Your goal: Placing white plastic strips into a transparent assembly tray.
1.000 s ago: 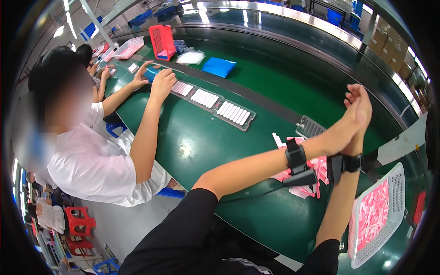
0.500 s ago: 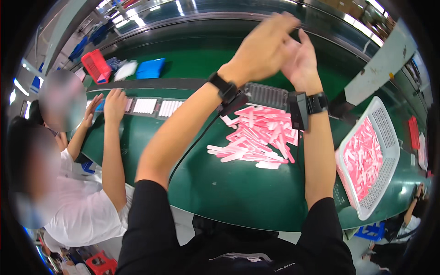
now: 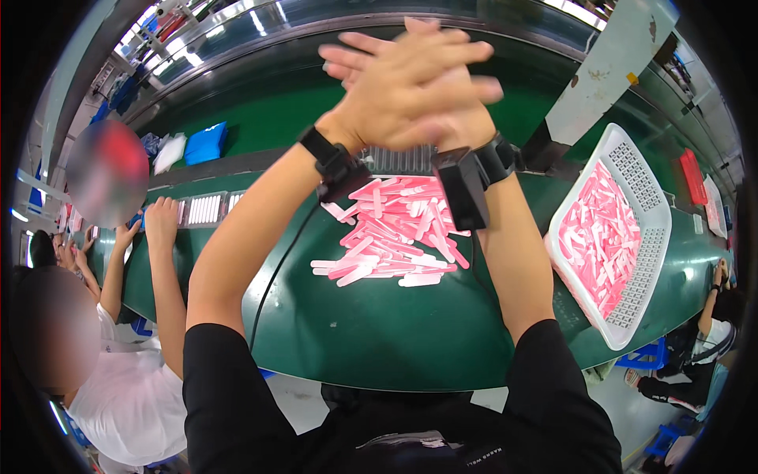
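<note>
My left hand (image 3: 399, 99) and my right hand (image 3: 467, 125) are pressed together, crossed, above the far side of the table, with the left one in front. Fingers on both are stretched out and spread, somewhat blurred, and I see nothing held in them. The left hand hides most of the right palm. Beneath them lies a loose pile of flat pink and white plastic strips (image 3: 395, 237). Just beyond the pile is a clear slotted tray (image 3: 401, 161), partly covered by my hands and wrists. Each wrist wears a black strapped device.
A white perforated basket (image 3: 657, 207) of similar strips stands tilted at my right. To my left, a co-worker's hand (image 3: 163, 221) is beside filled trays (image 3: 207, 209). A blue packet (image 3: 206, 144) lies on the green belt beyond. A metal post (image 3: 598, 75) rises at far right.
My hands have come together more fully, crossing with fingers spread. The view has turned, so the pile, basket and post sit farther left in the picture.
</note>
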{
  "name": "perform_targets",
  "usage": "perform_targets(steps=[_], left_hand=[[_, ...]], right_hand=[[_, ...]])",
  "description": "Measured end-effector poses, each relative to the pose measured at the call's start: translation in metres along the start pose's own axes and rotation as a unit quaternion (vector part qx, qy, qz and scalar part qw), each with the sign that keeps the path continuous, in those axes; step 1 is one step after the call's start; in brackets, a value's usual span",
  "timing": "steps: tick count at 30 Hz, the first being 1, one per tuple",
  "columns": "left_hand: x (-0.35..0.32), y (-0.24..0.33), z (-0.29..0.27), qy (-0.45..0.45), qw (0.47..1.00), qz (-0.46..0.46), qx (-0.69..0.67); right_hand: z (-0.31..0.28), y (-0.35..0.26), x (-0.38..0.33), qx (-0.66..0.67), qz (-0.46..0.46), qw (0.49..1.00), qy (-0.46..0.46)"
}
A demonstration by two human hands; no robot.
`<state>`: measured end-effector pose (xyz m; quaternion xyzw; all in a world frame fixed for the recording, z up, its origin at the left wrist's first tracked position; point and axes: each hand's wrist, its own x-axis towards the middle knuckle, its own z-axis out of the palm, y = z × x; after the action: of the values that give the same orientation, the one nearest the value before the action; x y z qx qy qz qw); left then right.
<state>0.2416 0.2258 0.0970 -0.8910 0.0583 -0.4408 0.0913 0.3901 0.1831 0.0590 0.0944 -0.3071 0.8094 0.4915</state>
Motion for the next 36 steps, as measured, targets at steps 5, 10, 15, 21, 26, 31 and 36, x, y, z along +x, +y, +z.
perform_targets(steps=[5,10,15,21,26,31,36], left_hand=[[-0.070,-0.097,-0.055,-0.288,0.870,-0.371,0.150],[-0.018,-0.037,-0.031,-0.011,0.978,-0.146,0.149],[-0.025,-0.031,-0.040,-0.176,0.725,-0.479,-0.464],[-0.047,-0.068,-0.046,-0.030,0.881,-0.463,-0.092],[-0.011,0.002,-0.040,0.088,0.694,-0.543,-0.464],[-0.019,0.015,-0.055,0.063,0.655,-0.590,-0.468],[-0.043,0.001,-0.059,-0.001,0.594,-0.513,-0.620]], right_hand=[[0.073,0.009,0.033,-0.078,-0.141,0.954,0.254],[0.000,-0.028,0.016,-0.143,-0.237,0.881,0.384],[0.036,0.006,0.021,-0.230,0.031,0.953,0.196],[0.043,0.001,0.024,-0.394,-0.130,0.870,0.268],[0.018,0.018,0.033,-0.305,0.038,0.950,0.048],[-0.019,-0.004,0.027,-0.521,-0.166,0.739,0.394],[-0.018,0.016,0.030,-0.416,-0.043,0.846,0.331]])
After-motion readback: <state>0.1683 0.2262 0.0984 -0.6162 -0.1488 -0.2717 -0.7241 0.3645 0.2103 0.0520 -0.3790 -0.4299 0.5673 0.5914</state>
